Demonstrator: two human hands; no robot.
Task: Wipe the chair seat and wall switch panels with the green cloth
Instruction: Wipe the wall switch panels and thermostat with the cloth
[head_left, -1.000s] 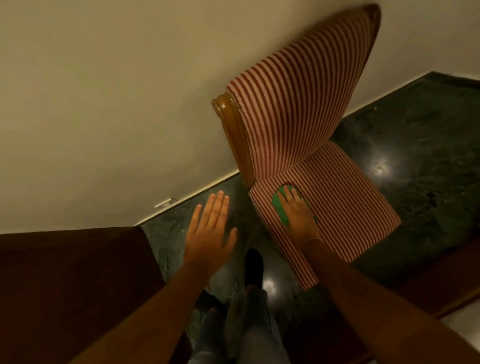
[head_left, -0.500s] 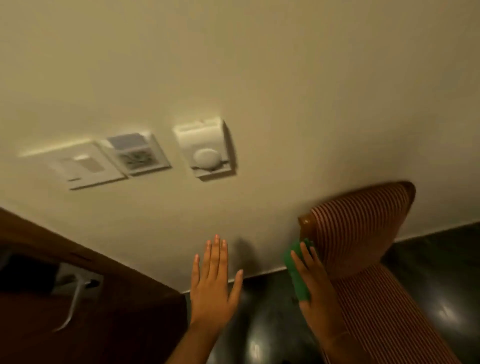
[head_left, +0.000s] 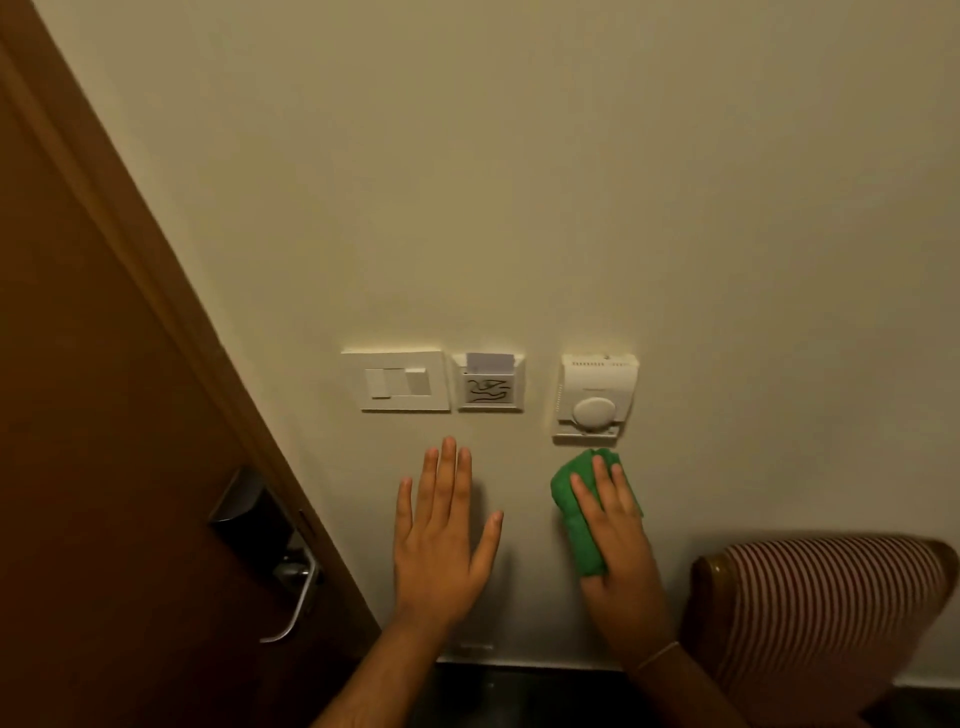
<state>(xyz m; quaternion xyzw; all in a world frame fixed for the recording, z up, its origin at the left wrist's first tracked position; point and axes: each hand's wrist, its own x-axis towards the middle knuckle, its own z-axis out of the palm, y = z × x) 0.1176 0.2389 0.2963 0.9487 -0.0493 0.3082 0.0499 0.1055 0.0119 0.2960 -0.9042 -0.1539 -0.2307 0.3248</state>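
Filling most of the view is a plain cream wall, with a brown wooden door slanting down the left side and carrying a dark lock plate with a metal lever handle. At the lower right stands the chair, only its red-and-white striped backrest with a rounded wooden edge in view; the seat is out of frame. A strip of dark floor shows along the bottom, under the wall. The left hand is spread flat with all fingers extended and apart, holding nothing, raised in front of the wall below the switch panels; whether the palm touches the wall cannot be told. The right hand lies over the green cloth, fingers extended on top of it and pinning the bunched cloth under the palm, against or close to the wall, with a thin band at the wrist. The cloth's upper end sits just below the white thermostat, a box with vent slots on top and a round dial on its lower half. To the left of that, at the same height, the key card holder holds a pale card in its top slot and bears a dark squiggle on its face. Touching its left edge is the white switch panel with flat rocker switches.
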